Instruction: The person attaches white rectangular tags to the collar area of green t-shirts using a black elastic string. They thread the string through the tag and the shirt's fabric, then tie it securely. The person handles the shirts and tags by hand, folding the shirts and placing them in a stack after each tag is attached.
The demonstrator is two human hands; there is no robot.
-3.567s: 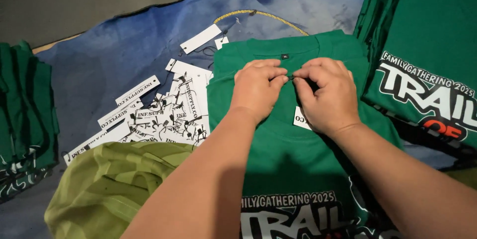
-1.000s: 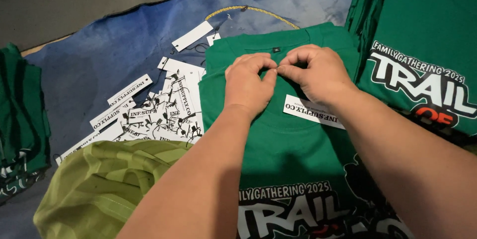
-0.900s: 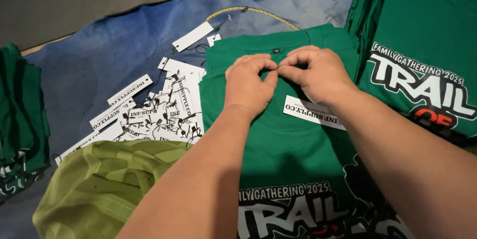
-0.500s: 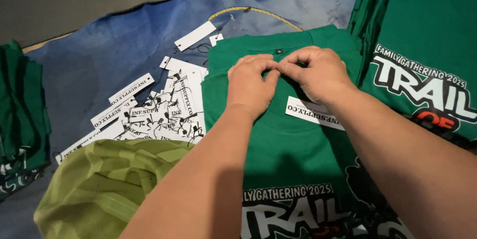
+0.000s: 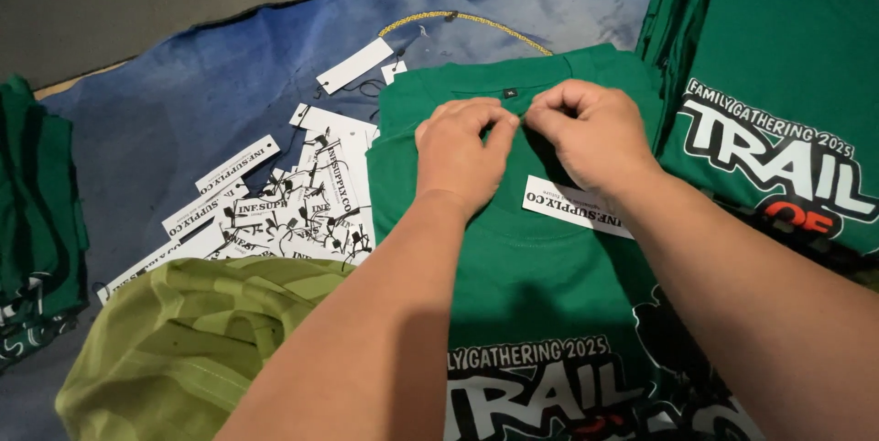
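A dark green T-shirt [image 5: 549,267] with a white chest print lies flat in front of me. My left hand [image 5: 462,152] and my right hand [image 5: 586,130] meet at its neckline, fingertips pinched together just below the collar label. What they pinch is too small to make out. A white hang tag [image 5: 572,206] lies on the shirt under my right wrist.
A heap of white hang tags with black strings [image 5: 275,207] lies left of the shirt on a blue cloth [image 5: 211,102]. An olive-green cloth [image 5: 197,345] is bunched at lower left. Folded green shirts are stacked at right [image 5: 778,102] and far left [image 5: 37,221]. A yellow cord [image 5: 458,18] curves behind the collar.
Both hands have stayed pinched at the collar, with only small finger movements. The white hang tag has come out from under my right hand since the earliest frame and now lies in plain sight.
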